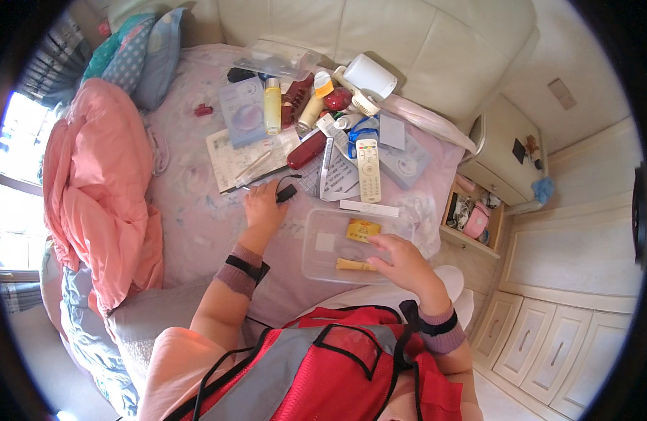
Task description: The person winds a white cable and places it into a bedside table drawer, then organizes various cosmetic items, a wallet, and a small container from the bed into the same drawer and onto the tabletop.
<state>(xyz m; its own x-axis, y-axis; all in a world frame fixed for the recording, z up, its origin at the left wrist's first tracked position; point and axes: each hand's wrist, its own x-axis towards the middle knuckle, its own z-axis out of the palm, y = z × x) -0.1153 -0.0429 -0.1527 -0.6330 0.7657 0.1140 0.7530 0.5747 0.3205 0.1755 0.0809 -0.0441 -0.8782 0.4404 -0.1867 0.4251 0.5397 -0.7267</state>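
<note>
My left hand [264, 206] is low over the bed, palm down, its fingers at a small black device [286, 193] with a short black cable [291, 178]. Whether the fingers grip it is hidden. A thin white stick-like thing [246, 188] shows beside those fingertips. Over a clear plastic box [308, 258], my right hand [405, 263] has thumb and forefinger apart with nothing seen between them. Inside the box lie a yellow packet [361, 230], close to the forefinger, and a pale yellow tube [354, 264], close to the thumb.
Beyond the box lie a white remote control [369, 171], a dark red case [306, 150], an open notebook [223, 163], a bottle of yellow liquid [272, 108] and a white cylinder [370, 76]. A pink quilt [107, 173] is at left. An open drawer [468, 234] stands at right.
</note>
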